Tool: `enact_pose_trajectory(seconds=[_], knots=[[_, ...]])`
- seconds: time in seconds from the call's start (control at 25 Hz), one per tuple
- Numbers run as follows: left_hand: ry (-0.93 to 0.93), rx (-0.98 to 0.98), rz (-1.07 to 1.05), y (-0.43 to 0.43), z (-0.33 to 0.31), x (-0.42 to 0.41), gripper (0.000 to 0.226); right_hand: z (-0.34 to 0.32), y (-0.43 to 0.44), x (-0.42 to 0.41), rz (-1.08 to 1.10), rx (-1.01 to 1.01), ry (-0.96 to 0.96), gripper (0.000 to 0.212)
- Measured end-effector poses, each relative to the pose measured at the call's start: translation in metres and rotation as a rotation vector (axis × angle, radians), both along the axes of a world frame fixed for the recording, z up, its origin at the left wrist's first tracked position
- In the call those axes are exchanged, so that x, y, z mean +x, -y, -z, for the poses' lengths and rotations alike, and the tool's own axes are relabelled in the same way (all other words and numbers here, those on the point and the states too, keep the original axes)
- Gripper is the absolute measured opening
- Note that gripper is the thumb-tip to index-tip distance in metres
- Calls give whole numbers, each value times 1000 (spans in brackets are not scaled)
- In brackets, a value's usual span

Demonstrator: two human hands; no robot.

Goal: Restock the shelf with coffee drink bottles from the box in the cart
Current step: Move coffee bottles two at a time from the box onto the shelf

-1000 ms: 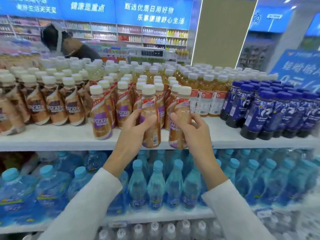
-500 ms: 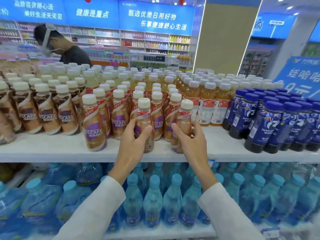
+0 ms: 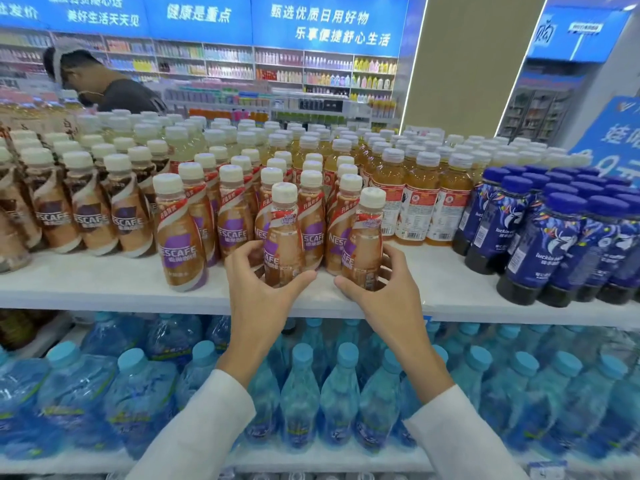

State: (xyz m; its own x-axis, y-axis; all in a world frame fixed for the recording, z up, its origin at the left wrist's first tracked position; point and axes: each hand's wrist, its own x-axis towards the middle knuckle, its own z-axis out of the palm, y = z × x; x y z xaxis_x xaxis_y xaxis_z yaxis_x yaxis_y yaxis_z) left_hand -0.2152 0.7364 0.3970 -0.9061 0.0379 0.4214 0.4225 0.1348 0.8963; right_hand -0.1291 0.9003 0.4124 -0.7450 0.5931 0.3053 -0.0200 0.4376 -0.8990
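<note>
Two brown coffee bottles with cream caps stand at the front of the white shelf [image 3: 104, 289]. My left hand [image 3: 259, 289] curls around the base of the left coffee bottle [image 3: 282, 237]. My right hand [image 3: 388, 292] curls around the base of the right coffee bottle [image 3: 363, 240]. Both bottles stand upright on the shelf board in front of rows of the same coffee drink [image 3: 180, 233]. The box and the cart are out of view.
Darker coffee bottles [image 3: 86, 216] fill the shelf's left, orange tea bottles [image 3: 415, 202] and dark blue bottles [image 3: 554, 244] its right. Blue water bottles [image 3: 311, 393] pack the lower shelf. A person [image 3: 104, 84] stands behind the shelf at the far left.
Both hands lowered the two bottles from above the shelf onto its front edge. My grips slid down from the bottles' middles to their bases.
</note>
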Motion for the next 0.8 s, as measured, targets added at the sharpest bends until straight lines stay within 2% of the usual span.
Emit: enact_pose_trajectory(seconds=[0.32,0.44,0.6,0.68,0.8], knots=[[27,-63,-31,1,5,1,81,9,3,-4,83,96,2,69],[21,-81,-27,2,8,-1,80,1,-3,-2,5,32,46,71],[19,-87,53,6,11,2,74,-6,-14,2,-142,9,123,63],[7,-76,76,8,11,2,71,-4,-14,3,-152,-6,129,69],[-6,-69,44,9,12,-1,72,-1,-10,2,-37,54,65,77]])
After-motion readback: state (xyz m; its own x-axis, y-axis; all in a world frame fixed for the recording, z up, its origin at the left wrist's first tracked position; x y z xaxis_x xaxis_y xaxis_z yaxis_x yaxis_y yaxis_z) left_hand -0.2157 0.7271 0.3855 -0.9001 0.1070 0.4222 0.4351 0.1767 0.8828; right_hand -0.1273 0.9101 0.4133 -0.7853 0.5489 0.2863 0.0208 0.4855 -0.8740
